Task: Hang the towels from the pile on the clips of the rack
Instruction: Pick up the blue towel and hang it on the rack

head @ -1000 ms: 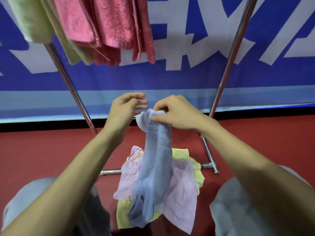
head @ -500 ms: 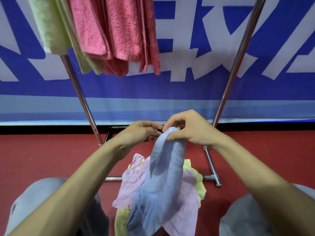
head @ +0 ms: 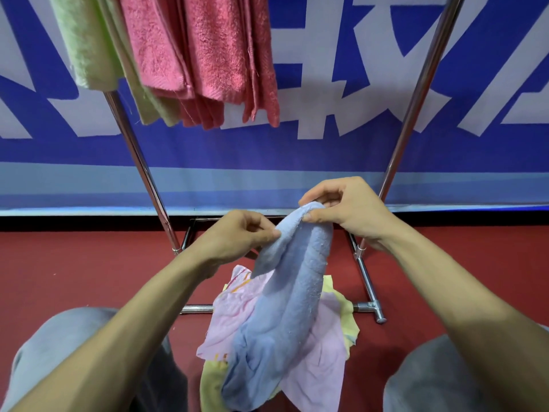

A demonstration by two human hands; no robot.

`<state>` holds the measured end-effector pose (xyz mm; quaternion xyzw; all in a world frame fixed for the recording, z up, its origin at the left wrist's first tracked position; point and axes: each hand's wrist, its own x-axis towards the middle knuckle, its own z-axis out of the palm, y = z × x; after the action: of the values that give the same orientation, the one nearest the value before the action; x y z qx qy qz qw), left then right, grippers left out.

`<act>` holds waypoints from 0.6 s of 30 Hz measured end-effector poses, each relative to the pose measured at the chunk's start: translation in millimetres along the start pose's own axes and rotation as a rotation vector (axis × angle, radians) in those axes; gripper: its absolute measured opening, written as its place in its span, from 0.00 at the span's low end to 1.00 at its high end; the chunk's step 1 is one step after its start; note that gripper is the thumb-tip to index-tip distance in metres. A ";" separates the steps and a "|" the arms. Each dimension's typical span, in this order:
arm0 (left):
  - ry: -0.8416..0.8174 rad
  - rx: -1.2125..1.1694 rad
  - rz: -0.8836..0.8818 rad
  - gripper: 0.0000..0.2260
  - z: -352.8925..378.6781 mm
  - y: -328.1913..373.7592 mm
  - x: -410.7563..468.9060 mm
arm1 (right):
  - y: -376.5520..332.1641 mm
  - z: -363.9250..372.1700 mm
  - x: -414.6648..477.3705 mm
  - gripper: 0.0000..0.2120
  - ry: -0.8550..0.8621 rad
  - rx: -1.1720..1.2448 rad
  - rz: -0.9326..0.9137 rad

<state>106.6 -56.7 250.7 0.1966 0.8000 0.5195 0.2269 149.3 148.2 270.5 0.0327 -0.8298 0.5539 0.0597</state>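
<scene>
We are at the sorting-out step, between picking up and hanging. The blue towel (head: 285, 307) is lifted off the pile (head: 323, 349), though its lower end trails onto the pink cloth (head: 234, 319) and the yellow cloth (head: 347, 319) on the red floor (head: 74, 263) between our knees. Our right hand (head: 347, 212) pinches the towel's bunched top fold between thumb and curled fingers and carries its weight. Our left hand (head: 237, 236), just beside it, nips the near edge of the same fold with curled fingers, as if feeling for a hem or corner.

Above, pink towels (head: 214, 49) and a green towel (head: 80, 40) already hang from the rack (head: 420, 96). The clips lie above the frame, so we cannot tell which are free.

As we judge it, the next move calls for drawing our hands apart along one edge so the towel opens flat. Then we raise it toward the bare stretch right of the pink towels. One hand must then let go to work a clip while the other keeps the edge up. A thick, bunched fold may slip out of the clip.
</scene>
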 end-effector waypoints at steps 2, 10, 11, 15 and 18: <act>0.115 -0.005 0.009 0.07 -1.0 0.7 2.1 | 3.1 0.5 1.8 0.11 -0.002 -0.046 -0.003; 0.317 -0.117 0.096 0.09 -9.7 11.6 0.2 | 12.4 14.2 4.4 0.08 -0.094 -0.443 -0.013; 0.327 -0.167 0.092 0.10 -12.1 12.8 -0.6 | 13.5 15.5 4.5 0.10 -0.116 -0.482 -0.015; 0.343 -0.369 0.043 0.11 -23.0 20.0 -6.9 | 21.4 16.7 6.9 0.16 -0.176 -0.588 -0.001; 0.364 -0.544 0.014 0.08 -32.3 24.4 -12.6 | 29.7 16.5 8.5 0.21 -0.229 -0.698 0.003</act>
<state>100.5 -78.2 286.7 0.0381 0.6579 0.7424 0.1207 136.2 144.5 238.2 0.0711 -0.9701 0.2304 -0.0266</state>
